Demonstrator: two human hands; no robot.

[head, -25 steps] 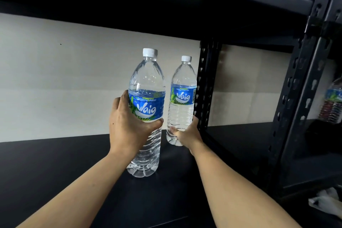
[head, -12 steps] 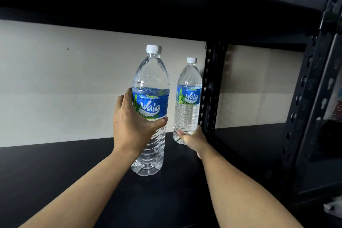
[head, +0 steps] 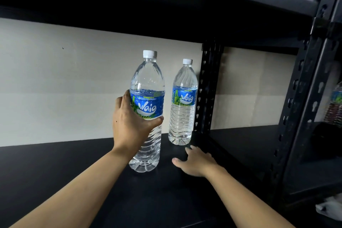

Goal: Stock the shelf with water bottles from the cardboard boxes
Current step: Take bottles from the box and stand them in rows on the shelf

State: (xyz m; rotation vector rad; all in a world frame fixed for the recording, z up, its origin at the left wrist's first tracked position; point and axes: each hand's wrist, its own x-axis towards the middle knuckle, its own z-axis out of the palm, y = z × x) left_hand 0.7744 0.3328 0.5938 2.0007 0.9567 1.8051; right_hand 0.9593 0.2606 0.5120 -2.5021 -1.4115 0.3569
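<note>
Left hand (head: 129, 127) wraps the near bottle (head: 147, 114) at label ht on the shelf (head: 55, 172), far bottle (head: 182, 105) at 1 o'clock, right hand (head: 197, 161) spread empty; full, prob heavy, thin ribbed plastic, grip mid-body.

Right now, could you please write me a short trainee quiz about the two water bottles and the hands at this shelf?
1. True or false: the right hand grips the far bottle.
2. Which hand holds the near bottle? A) left hand B) right hand C) neither
3. Fill in: the far bottle stands upright beside the black ____ of the shelf.

Key:
1. False; the hand is open and clear of the bottle.
2. A
3. post
</note>
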